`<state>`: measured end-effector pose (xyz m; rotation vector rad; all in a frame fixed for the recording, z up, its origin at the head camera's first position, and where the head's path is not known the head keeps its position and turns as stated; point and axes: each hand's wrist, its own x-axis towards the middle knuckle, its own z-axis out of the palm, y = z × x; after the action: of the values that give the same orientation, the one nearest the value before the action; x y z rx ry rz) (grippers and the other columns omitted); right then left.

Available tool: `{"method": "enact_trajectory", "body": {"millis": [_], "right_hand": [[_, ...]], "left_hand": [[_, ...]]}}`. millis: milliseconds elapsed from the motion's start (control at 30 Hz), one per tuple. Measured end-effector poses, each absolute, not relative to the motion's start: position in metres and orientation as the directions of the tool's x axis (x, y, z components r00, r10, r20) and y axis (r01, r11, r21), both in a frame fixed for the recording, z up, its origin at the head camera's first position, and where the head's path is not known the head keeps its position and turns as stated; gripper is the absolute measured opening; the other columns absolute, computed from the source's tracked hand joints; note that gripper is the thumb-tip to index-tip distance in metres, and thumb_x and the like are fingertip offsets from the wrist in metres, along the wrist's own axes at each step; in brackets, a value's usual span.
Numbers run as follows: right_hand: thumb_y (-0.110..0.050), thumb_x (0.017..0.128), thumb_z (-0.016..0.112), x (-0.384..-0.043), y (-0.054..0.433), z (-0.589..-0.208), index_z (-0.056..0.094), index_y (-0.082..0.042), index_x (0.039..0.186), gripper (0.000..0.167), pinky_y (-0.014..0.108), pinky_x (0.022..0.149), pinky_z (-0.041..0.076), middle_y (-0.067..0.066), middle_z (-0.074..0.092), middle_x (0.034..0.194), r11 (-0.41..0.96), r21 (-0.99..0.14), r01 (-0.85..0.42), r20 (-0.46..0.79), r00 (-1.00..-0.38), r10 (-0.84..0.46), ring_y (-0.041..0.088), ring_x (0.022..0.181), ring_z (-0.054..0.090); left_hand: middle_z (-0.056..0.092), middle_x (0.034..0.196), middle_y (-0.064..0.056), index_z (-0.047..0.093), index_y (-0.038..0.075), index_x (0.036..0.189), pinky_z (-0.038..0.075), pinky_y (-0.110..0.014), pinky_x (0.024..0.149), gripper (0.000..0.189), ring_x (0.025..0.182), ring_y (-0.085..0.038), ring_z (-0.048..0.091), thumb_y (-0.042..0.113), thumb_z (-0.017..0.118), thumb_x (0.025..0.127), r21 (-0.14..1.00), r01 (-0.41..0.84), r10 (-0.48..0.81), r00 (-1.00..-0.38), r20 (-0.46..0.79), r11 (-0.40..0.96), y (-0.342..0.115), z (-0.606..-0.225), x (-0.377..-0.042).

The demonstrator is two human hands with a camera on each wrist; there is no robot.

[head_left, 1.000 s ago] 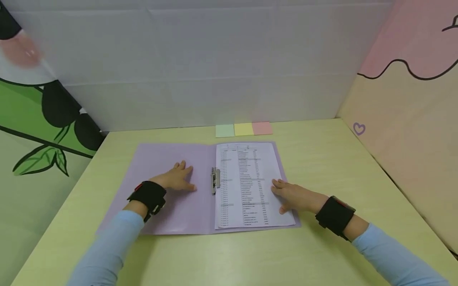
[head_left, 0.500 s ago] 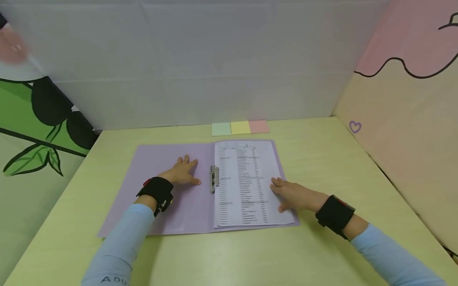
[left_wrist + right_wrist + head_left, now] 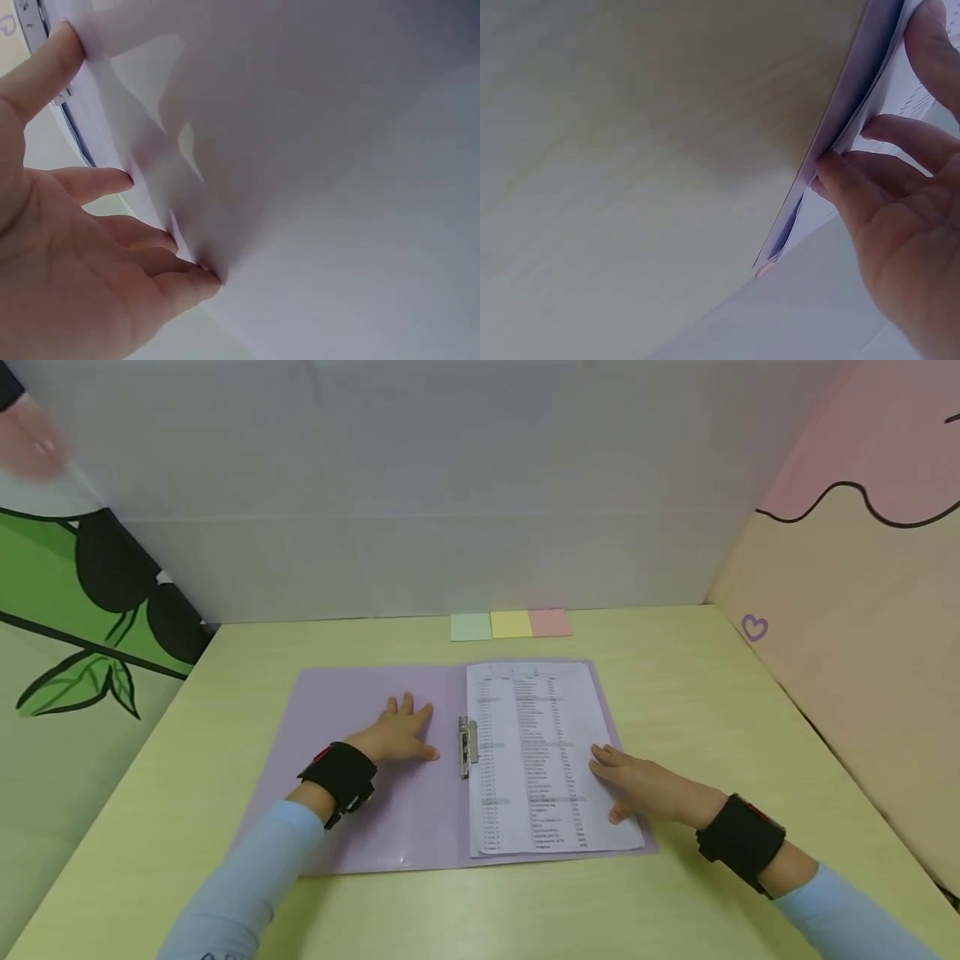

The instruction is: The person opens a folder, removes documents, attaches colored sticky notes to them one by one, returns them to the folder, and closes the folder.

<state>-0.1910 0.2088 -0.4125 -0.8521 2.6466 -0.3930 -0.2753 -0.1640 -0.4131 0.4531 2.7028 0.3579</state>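
A purple folder (image 3: 330, 718) lies spread flat on the table, its inside facing up. A metal clip (image 3: 468, 747) near the fold holds a stack of printed paper sheets (image 3: 555, 718) on the right half. My left hand (image 3: 393, 733) rests with spread, straight fingers on the bare left cover, just left of the clip. In the left wrist view, fingertips (image 3: 196, 285) touch the glossy cover. My right hand (image 3: 648, 787) lies at the right edge of the sheets, its fingers extended over them. The right wrist view has fingertips (image 3: 829, 166) touching the paper edge, which stands slightly apart from the cover.
Green (image 3: 470, 627), yellow (image 3: 511, 624) and pink sticky notes (image 3: 550, 622) sit in a row behind the folder, by the back wall (image 3: 337, 560). Painted panels rise on the left (image 3: 67, 768) and right (image 3: 862, 635). Light wood-grain tabletop (image 3: 480, 910) surrounds the folder.
My left hand has slid slightly right across the cover, nearer the clip, and its fingers have spread. My right hand stays at the paper's edge. The head view has shifted a little.
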Motion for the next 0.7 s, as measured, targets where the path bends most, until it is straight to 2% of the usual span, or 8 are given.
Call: {"method": "enact_trajectory", "body": {"millis": [100, 267, 400, 533, 700], "right_hand": [[-0.020, 0.070, 0.075, -0.188, 0.210, -0.413, 0.038, 0.011, 0.133, 0.080, 0.052, 0.104, 0.028, 0.027, 0.025, 0.145, 0.774, -0.374, -0.511, -0.212, -0.765, -0.608, 0.043, 0.134, 0.021], [-0.018, 0.069, 0.076, -0.186, 0.209, -0.414, 0.037, 0.014, 0.132, 0.080, 0.053, 0.103, 0.027, 0.030, 0.025, 0.144, 0.765, -0.364, -0.532, -0.187, -0.762, -0.619, 0.045, 0.133, 0.023], [-0.016, 0.070, 0.077, -0.188, 0.204, -0.415, 0.036, 0.016, 0.131, 0.080, 0.052, 0.103, 0.029, 0.033, 0.024, 0.143, 0.783, -0.347, -0.515, -0.166, -0.789, -0.592, 0.046, 0.131, 0.026], [-0.013, 0.070, 0.077, -0.200, 0.195, -0.412, 0.033, 0.016, 0.133, 0.082, 0.052, 0.106, 0.025, 0.032, 0.022, 0.144, 0.833, -0.411, -0.370, -0.177, -0.864, -0.471, 0.045, 0.132, 0.025], [-0.009, 0.075, 0.072, -0.221, 0.191, -0.407, 0.020, 0.015, 0.138, 0.085, 0.053, 0.107, 0.021, 0.032, 0.018, 0.145, 0.788, -0.604, -0.122, -0.236, -0.917, -0.322, 0.044, 0.134, 0.019]], "left_hand": [[0.004, 0.147, -0.032, 0.021, 0.000, 0.144, 0.008, -0.064, 0.106, 0.088, 0.133, -0.054, 0.000, 0.036, 0.068, 0.079, 0.291, 0.307, 0.392, -0.867, -0.308, 0.906, -0.157, -0.413, -0.271], [0.002, 0.152, -0.021, 0.014, 0.005, 0.147, 0.001, -0.063, 0.106, 0.105, 0.137, -0.045, -0.005, 0.037, 0.077, 0.069, 0.311, 0.369, 0.467, -0.810, -0.354, 0.876, -0.141, -0.413, -0.266], [0.000, 0.153, -0.016, 0.013, 0.010, 0.148, -0.001, -0.061, 0.107, 0.115, 0.137, -0.044, -0.009, 0.044, 0.080, 0.062, 0.260, 0.343, 0.424, -0.813, -0.398, 0.902, -0.132, -0.412, -0.264], [0.002, 0.154, -0.015, 0.015, 0.011, 0.148, 0.002, -0.059, 0.109, 0.115, 0.138, -0.043, -0.006, 0.046, 0.081, 0.061, 0.199, 0.331, 0.385, -0.829, -0.405, 0.923, -0.126, -0.409, -0.265], [0.004, 0.154, -0.013, 0.017, 0.013, 0.148, 0.004, -0.056, 0.110, 0.113, 0.139, -0.042, -0.005, 0.045, 0.081, 0.060, 0.162, 0.313, 0.352, -0.838, -0.417, 0.936, -0.122, -0.404, -0.265]]}}
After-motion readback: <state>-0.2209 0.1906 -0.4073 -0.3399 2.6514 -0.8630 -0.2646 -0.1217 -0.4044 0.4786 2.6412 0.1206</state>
